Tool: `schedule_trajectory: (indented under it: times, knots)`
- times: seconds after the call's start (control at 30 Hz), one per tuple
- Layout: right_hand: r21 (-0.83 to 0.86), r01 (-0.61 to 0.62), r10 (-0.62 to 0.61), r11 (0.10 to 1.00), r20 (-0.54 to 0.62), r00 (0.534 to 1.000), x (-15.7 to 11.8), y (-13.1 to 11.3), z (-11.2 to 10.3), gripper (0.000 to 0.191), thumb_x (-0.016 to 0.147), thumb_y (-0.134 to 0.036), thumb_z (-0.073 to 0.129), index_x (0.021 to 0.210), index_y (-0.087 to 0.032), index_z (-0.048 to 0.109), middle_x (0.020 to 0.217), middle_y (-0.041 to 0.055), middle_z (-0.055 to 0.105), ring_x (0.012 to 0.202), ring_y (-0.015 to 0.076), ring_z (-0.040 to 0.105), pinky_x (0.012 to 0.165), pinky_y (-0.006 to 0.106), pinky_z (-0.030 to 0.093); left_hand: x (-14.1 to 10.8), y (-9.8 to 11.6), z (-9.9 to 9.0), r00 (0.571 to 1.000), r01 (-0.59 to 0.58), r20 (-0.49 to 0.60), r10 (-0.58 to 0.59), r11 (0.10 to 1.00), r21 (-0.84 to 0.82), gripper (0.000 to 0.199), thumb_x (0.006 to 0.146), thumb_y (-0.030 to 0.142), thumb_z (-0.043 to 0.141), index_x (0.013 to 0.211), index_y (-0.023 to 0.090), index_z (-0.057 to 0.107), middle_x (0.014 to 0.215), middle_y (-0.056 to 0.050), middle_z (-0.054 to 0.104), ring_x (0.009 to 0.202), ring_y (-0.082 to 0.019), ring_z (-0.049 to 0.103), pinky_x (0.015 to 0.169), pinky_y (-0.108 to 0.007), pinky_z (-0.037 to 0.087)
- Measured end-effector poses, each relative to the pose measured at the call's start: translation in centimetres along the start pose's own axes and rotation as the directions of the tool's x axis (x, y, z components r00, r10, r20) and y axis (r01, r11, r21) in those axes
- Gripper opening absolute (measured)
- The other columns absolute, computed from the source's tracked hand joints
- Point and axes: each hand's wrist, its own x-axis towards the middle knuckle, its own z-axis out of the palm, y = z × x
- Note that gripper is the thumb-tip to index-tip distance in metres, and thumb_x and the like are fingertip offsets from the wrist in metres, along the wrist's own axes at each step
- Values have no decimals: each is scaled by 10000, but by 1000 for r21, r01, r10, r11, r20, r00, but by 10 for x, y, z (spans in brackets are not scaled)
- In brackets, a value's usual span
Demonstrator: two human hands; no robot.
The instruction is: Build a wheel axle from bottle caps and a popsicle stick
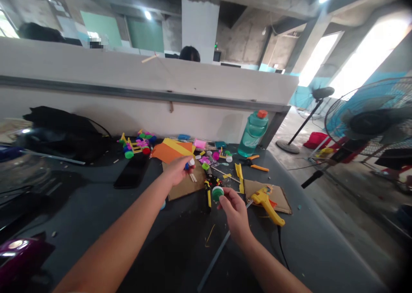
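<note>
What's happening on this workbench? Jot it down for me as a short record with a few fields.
Left hand: pinching a small blue-and-white plastic piece
Right hand: pinching a green bottle cap
Nearest tool: yellow hot glue gun, lying on a cardboard piece
Also on the table: orange paper, teal water bottle
Surface: dark grey table
Beyond the table: standing fan
</note>
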Motion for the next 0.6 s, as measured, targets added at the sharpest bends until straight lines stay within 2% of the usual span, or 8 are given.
schedule_trajectory:
  times: [0.13, 0.23, 0.3, 0.33, 0.47, 0.6]
  knots:
    - [4, 0, 0, 1000, -7, 1000, 3, 1, 0, 200, 758, -342, 579, 857, -178, 633, 691, 12, 619, 561, 131, 543, 511, 235, 475, 48, 7, 27, 998, 45, -34, -53, 974, -222, 102, 913, 164, 488, 928, 126, 581, 835, -75, 622, 705, -140, 604, 621, -266, 525]
    - [11, 4, -4, 1000, -10, 1000, 4, 2, -2, 209, 768, -347, 569, 875, -180, 634, 700, 15, 615, 587, 135, 543, 526, 235, 476, 78, 7, 49, 997, 64, -16, -72, 945, -320, 329, 901, 316, 555, 1185, 151, 543, 1169, -96, 578, 977, -214, 602, 812, -415, 526]
    - [17, -1, 1, 1000, -11, 1000, 4, 2, -3, 215, 767, -353, 566, 881, -183, 633, 706, 15, 611, 603, 139, 539, 533, 236, 476, 94, 9, 60, 997, 67, -16, -78, 931, -358, 346, 903, 339, 546, 1196, 153, 536, 1187, -100, 571, 1000, -222, 594, 834, -431, 514]
    - [19, -6, 6, 1000, -10, 1000, 4, 1, -3, 216, 766, -354, 565, 882, -184, 633, 706, 14, 607, 608, 140, 536, 535, 237, 475, 101, 10, 64, 996, 69, -20, -82, 928, -365, 347, 926, 390, 484, 1188, 167, 523, 1180, -97, 574, 1015, -219, 589, 855, -431, 504]
    - [22, -31, 31, 999, -2, 1000, 3, -2, -3, 214, 761, -347, 570, 884, -183, 630, 705, 9, 599, 595, 133, 518, 532, 233, 458, 111, 14, 70, 995, 96, 6, -100, 936, -338, 436, 914, 535, 381, 1153, 188, 495, 1175, -120, 581, 1088, -251, 562, 912, -471, 463]
    - [13, -40, 40, 999, 20, 999, 1, -2, -2, 202, 770, -344, 569, 873, -182, 630, 700, 2, 591, 580, 125, 508, 538, 234, 444, 101, 16, 65, 997, 77, 46, -66, 958, -276, 531, 854, 612, 407, 1134, 172, 510, 1243, -173, 546, 1179, -293, 513, 947, -483, 432]
